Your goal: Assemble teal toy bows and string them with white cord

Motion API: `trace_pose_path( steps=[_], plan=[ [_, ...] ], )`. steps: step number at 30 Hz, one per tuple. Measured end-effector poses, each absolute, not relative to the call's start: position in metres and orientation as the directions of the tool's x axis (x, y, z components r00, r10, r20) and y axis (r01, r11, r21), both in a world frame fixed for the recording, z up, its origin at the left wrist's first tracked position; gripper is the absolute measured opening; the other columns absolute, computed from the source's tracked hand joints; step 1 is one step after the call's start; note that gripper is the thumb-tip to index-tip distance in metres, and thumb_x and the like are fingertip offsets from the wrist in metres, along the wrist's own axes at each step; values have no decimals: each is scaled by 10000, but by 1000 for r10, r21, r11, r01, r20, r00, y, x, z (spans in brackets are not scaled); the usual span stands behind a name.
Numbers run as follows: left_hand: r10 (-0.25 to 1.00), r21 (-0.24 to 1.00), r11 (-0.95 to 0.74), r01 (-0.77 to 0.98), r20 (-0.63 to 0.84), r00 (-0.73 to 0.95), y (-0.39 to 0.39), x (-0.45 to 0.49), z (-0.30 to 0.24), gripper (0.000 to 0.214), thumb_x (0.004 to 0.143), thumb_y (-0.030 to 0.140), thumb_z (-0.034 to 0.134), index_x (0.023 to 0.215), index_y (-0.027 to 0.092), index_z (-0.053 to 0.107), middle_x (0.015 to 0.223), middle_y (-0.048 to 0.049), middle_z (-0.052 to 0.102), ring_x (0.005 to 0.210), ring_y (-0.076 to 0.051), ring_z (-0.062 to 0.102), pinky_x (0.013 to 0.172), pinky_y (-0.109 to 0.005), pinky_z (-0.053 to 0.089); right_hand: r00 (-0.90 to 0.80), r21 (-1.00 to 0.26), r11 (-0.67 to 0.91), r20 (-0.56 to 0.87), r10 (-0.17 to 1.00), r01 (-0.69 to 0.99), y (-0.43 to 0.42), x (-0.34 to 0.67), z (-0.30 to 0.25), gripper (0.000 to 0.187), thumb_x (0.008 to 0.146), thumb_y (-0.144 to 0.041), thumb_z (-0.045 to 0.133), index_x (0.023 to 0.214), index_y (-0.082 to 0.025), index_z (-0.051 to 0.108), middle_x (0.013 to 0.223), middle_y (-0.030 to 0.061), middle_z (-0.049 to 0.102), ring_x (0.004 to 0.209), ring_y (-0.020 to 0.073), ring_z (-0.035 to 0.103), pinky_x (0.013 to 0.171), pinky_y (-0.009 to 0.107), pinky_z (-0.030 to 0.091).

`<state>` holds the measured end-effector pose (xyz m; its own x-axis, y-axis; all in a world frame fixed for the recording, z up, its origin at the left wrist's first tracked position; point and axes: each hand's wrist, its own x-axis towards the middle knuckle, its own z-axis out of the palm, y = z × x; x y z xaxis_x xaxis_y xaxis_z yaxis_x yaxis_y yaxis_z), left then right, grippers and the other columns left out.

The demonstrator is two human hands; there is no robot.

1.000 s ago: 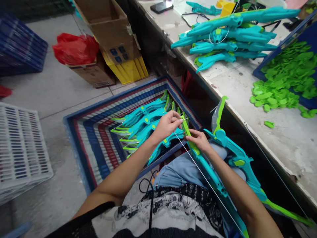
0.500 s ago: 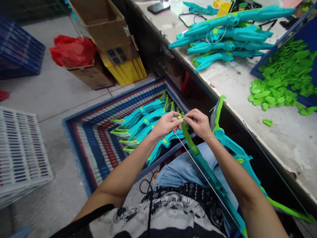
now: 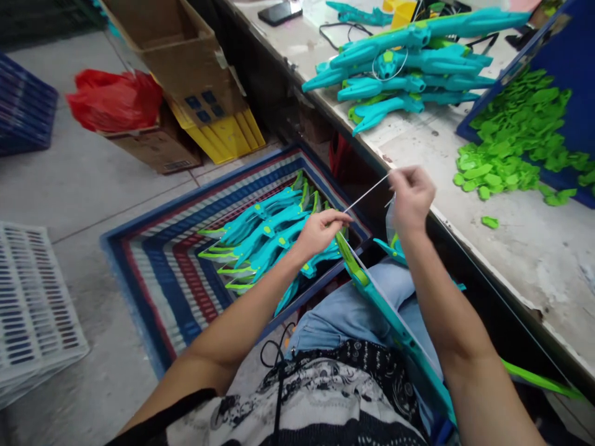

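String [image 3: 367, 194] runs taut between the hands: left hand [image 3: 320, 232] pinches it at the green tip of the bow [image 3: 372, 297] across the lap, right hand [image 3: 411, 197] pinches the free end, raised. This end seems not yet tied off; other bows [image 3: 264, 232] lie in the crate [image 3: 139, 272]

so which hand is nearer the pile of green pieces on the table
Right. The right hand, pinching the string, is raised at the table edge beside the green pieces; the left hand is lower, farther off, holding the toy bow.
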<state>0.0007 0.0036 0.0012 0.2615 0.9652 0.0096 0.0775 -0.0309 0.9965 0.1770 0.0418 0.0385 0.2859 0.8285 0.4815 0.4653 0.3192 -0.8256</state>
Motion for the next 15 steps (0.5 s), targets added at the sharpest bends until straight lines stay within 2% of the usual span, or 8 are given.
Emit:
trace_pose_path(
  steps=[3, 5, 7, 10, 11, 13, 15],
  plan=[
    [924, 956, 264, -129, -213, 317, 15, 2, 12, 258, 748, 389, 604, 771, 149, 694, 826, -78, 700, 820, -204, 631, 789, -323, 479, -48, -716, 502, 552, 833, 485, -11, 145, 35, 162, 869, -237, 544, 714, -206, 579, 748, 6, 553, 757, 143, 552, 721, 304, 480],
    [915, 936, 321, -146, -267, 302, 18, 0, 19, 246, 707, 379, 658, 743, 138, 679, 846, -88, 699, 820, -206, 629, 779, -323, 481, -103, -700, 530, 554, 826, 479, -35, 130, 24, 153, 878, -228, 535, 739, -211, 599, 788, 22, 570, 765, 149, 563, 712, 306, 487],
    [955, 976, 214, -29, -203, 218, 16, -4, 26, 146, 665, 284, 692, 690, 146, 651, 873, -76, 693, 858, -198, 620, 811, -312, 471, -65, -728, 499, 536, 842, 470, -43, 124, 14, 153, 886, -230, 524, 765, -211, 616, 803, 30, 577, 753, 147, 567, 692, 299, 488],
    [997, 970, -47, 238, 32, 66, 7, -9, 35, 45, 694, 204, 644, 675, 169, 622, 818, -39, 665, 841, -172, 596, 798, -280, 460, 0, -786, 459, 505, 863, 414, -39, 121, 9, 163, 881, -238, 527, 763, -206, 634, 783, 28, 580, 726, 141, 565, 669, 288, 485],
    [996, 961, -91, 262, 86, 30, 3, -10, 37, 31, 715, 204, 624, 705, 175, 620, 786, -28, 654, 791, -159, 591, 754, -268, 463, 28, -808, 443, 491, 871, 390, -36, 121, 10, 162, 875, -241, 533, 757, -206, 638, 773, 25, 581, 713, 138, 562, 657, 284, 485],
    [997, 985, -74, 154, 77, -11, -3, -9, 40, 61, 749, 235, 597, 772, 179, 607, 727, -10, 641, 643, -126, 565, 622, -242, 454, 100, -858, 384, 440, 893, 340, -34, 118, 14, 149, 859, -252, 550, 752, -207, 643, 766, 23, 584, 704, 136, 560, 636, 278, 489],
    [999, 999, 40, -36, -40, 0, -7, -7, 40, 127, 745, 289, 617, 792, 172, 596, 656, 4, 624, 499, -92, 506, 483, -214, 398, 168, -903, 316, 373, 912, 290, -33, 115, 17, 137, 849, -271, 564, 756, -209, 643, 781, 27, 588, 709, 138, 564, 614, 273, 493]
  ],
)
